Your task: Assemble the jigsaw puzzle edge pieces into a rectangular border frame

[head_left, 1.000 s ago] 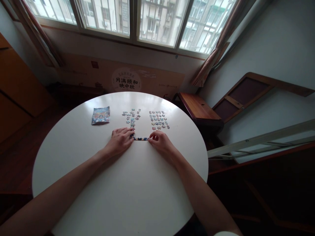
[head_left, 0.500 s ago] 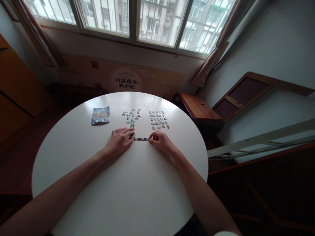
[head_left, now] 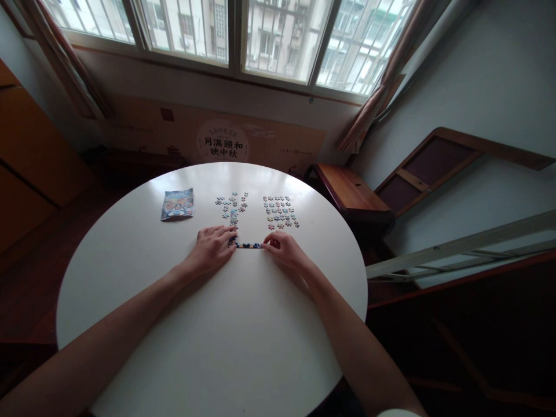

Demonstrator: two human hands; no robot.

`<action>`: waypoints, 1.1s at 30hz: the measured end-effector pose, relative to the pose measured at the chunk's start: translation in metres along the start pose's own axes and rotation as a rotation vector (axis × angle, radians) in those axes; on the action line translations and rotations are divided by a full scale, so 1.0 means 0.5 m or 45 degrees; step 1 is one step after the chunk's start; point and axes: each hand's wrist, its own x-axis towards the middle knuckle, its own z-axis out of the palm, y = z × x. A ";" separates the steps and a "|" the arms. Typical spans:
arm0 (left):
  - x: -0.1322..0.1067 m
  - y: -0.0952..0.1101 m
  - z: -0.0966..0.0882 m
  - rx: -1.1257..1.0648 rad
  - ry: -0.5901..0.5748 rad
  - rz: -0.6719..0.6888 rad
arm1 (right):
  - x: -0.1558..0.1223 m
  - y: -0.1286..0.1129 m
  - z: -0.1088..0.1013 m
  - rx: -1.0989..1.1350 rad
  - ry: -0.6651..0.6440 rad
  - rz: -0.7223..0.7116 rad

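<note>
Joined jigsaw pieces form an L: a bottom strip [head_left: 248, 246] runs left to right, and an upright column [head_left: 233, 217] rises from its left end. My left hand [head_left: 212, 243] lies flat over the corner, fingers stretched out, hiding part of it. At the strip's right end, my right hand [head_left: 282, 248] has thumb and fingertips pinched on a puzzle piece, mostly covered by the fingers. Loose puzzle pieces [head_left: 223, 201] are scattered around the column's top. To the right, more loose pieces [head_left: 278, 211] lie in rough rows.
A small picture sheet [head_left: 178, 205] of the puzzle lies at the left on the round white table [head_left: 208, 347]. Behind the table's right edge stands a wooden-topped stool or bench [head_left: 351, 188]. Windows [head_left: 278, 40] line the far wall.
</note>
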 end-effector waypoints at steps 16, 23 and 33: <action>0.000 0.002 -0.002 -0.012 -0.009 0.004 | -0.001 0.001 0.001 -0.010 0.005 -0.007; 0.000 0.004 -0.004 -0.020 -0.011 0.002 | 0.000 0.001 0.001 -0.019 0.004 0.003; 0.001 0.005 -0.006 -0.037 -0.016 -0.009 | 0.000 -0.004 -0.001 -0.014 0.003 0.012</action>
